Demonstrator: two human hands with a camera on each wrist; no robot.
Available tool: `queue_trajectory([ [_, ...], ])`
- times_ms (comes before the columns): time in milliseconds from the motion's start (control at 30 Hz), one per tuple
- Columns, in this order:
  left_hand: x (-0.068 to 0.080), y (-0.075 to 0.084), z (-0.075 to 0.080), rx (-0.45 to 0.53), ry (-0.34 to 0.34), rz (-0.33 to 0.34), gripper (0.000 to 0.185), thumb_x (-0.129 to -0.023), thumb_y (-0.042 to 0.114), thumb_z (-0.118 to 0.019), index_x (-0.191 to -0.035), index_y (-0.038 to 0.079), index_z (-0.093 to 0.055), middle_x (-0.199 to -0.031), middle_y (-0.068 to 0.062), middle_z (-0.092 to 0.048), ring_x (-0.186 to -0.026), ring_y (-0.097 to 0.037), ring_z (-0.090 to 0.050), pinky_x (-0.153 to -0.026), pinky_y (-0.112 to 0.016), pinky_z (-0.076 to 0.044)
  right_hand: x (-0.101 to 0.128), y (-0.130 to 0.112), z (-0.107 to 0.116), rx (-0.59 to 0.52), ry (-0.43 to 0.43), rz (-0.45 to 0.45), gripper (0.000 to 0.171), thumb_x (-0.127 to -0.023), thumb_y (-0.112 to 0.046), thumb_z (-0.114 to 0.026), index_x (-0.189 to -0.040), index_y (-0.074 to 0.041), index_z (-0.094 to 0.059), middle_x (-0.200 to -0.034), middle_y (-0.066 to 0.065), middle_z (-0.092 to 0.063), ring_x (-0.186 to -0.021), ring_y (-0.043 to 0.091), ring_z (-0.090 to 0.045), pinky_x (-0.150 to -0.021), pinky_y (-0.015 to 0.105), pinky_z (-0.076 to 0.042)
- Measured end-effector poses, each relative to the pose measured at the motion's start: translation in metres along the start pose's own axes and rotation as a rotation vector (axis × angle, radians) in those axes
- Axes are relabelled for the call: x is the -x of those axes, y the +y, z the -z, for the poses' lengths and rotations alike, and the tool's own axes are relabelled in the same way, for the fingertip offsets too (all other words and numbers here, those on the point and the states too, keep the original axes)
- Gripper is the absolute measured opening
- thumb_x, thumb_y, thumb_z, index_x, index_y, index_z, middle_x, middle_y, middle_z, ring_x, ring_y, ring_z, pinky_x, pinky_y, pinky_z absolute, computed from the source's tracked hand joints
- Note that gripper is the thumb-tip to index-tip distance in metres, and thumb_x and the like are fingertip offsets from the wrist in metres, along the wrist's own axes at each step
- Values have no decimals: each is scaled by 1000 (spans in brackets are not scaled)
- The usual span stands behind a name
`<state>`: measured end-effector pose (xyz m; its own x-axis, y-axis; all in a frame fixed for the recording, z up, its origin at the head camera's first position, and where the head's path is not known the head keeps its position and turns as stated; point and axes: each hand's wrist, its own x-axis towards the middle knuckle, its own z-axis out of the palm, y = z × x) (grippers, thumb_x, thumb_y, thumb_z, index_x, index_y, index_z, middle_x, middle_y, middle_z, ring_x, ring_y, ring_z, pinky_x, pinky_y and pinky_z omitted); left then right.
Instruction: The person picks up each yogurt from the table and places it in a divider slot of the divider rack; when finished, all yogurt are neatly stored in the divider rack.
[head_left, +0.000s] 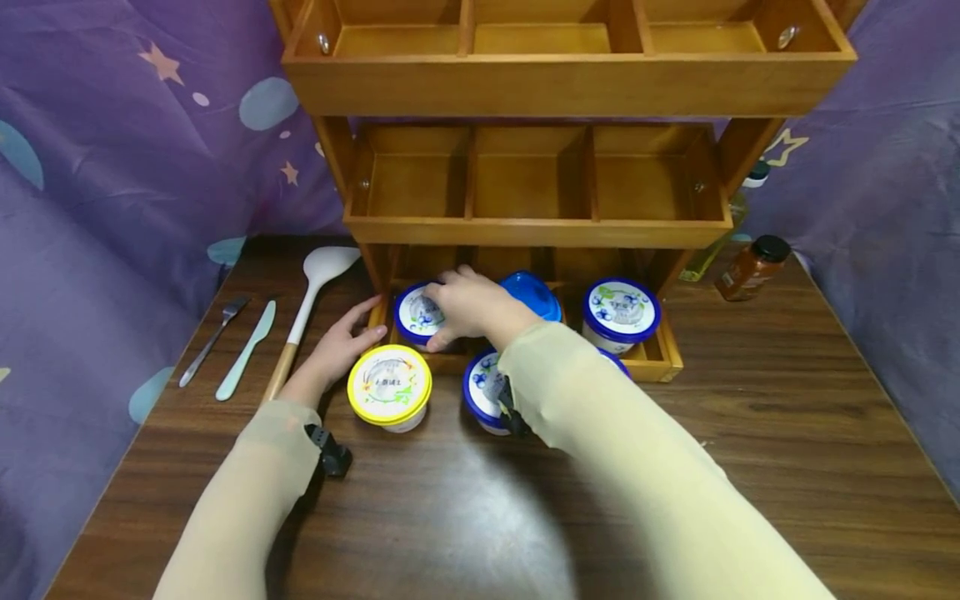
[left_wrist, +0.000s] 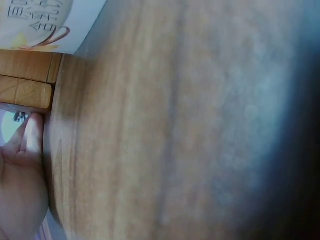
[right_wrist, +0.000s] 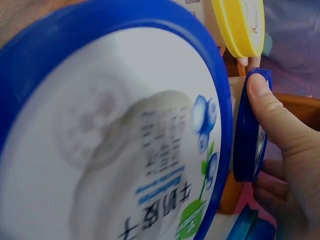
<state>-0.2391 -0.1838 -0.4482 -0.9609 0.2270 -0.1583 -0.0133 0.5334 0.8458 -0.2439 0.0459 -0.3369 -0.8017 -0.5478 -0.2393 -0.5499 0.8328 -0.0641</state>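
My right hand [head_left: 480, 307] grips a blue-lidded white tub [head_left: 414, 313] in the left part of the rack's bottom tier. In the right wrist view the thumb lies on the near side of its lid [right_wrist: 247, 132], with fingers behind. Beside the left end of the wooden rack [head_left: 465, 229], my left hand [head_left: 333, 348] touches the bottom tier's edge with extended fingers. Just in front stands a yellow-lidded tub [head_left: 390, 387] on the table. Another blue-lidded tub [head_left: 480, 387] stands under my right forearm, which partly hides it and one more blue lid [head_left: 617, 362].
The bottom tier also holds a blue container [head_left: 529, 292] and, at right, a blue-lidded tub [head_left: 621, 312]. A fork [head_left: 213, 342], a light green knife [head_left: 246, 350] and a white ladle [head_left: 324, 267] lie left. A black-capped jar [head_left: 752, 268] and an oil bottle [head_left: 708, 250] stand right.
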Motion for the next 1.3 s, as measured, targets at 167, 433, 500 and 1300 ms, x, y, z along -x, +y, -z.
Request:
queue_trajectory([
  [167, 0, 0, -2, 9, -16, 2, 68, -91, 48, -55, -149, 26, -26, -152, -10, -25, -129, -34, -34, -105, -53, -25, 0, -2, 2, 20, -18, -15, 88, -69, -64, -69, -139, -16, -45, -139, 10, -45, -125, 31, -38, -104, 41, -30],
  [433, 0, 2, 0, 14, -4, 8, 69, -90, 48, -57, -148, 26, -28, -149, -13, -29, -122, -35, -40, -102, -52, -29, 7, -1, 5, 0, 19, -6, 88, -70, -65, -68, -140, -18, -44, -140, 10, -43, -126, 32, -35, -106, 45, -26],
  [500, 1, 2, 1, 9, -3, 11, 69, -90, 48, -57, -149, 27, -28, -149, -13, -29, -122, -35, -41, -101, -52, -29, 12, 0, 5, -2, 40, 17, 87, -71, -66, -67, -139, -17, -45, -141, 11, -42, -126, 32, -35, -105, 45, -26],
  [1300, 1, 4, 1, -15, -4, 16, 69, -90, 48, -55, -149, 25, -26, -149, -14, -30, -121, -35, -41, -101, -52, -30, 70, 37, 3, -159, 158, 120, 81, -76, -59, -67, -142, -18, -43, -144, 9, -37, -124, 30, -32, -102, 47, -26],
])
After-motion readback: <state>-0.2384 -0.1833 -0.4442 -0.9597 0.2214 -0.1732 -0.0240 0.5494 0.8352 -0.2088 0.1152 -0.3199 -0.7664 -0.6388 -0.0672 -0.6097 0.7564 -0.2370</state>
